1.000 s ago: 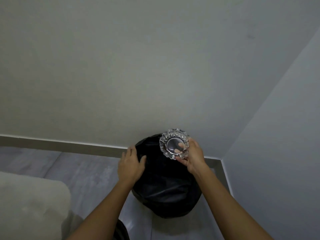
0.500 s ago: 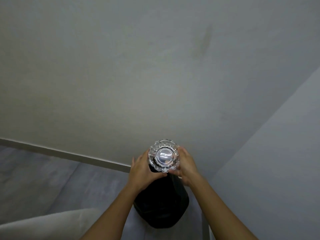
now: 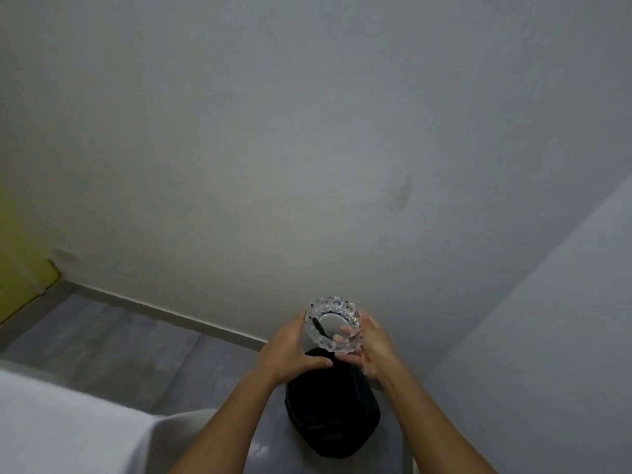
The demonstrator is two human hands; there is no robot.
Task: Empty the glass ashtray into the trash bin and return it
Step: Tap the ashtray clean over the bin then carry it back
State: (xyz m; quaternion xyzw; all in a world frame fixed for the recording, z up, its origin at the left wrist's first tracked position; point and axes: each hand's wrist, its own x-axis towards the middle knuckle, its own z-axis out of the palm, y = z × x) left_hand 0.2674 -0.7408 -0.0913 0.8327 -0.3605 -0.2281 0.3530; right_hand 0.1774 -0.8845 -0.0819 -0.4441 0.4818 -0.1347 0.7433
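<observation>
Grey floor (image 3: pixel 113 340) meets pale walls at a corner, trash bin (image 3: pixel 333 410) there. Both hands, left hand (image 3: pixel 290 350) and right hand (image 3: pixel 374 343), grasp the glass ashtray (image 3: pixel 333 325), seemingly raised since a moment ago.

left hand (image 3: pixel 289 352) and right hand (image 3: pixel 374 347) raised together, fingers (image 3: pixel 342 338) curled

- Single head-worn wide-angle view, looking forward and down into a room corner.
- Close on both hands (image 3: pixel 290 347) (image 3: pixel 376 343); trash bin (image 3: pixel 335 412) just below, wall (image 3: pixel 273 148) filling upper frame.
</observation>
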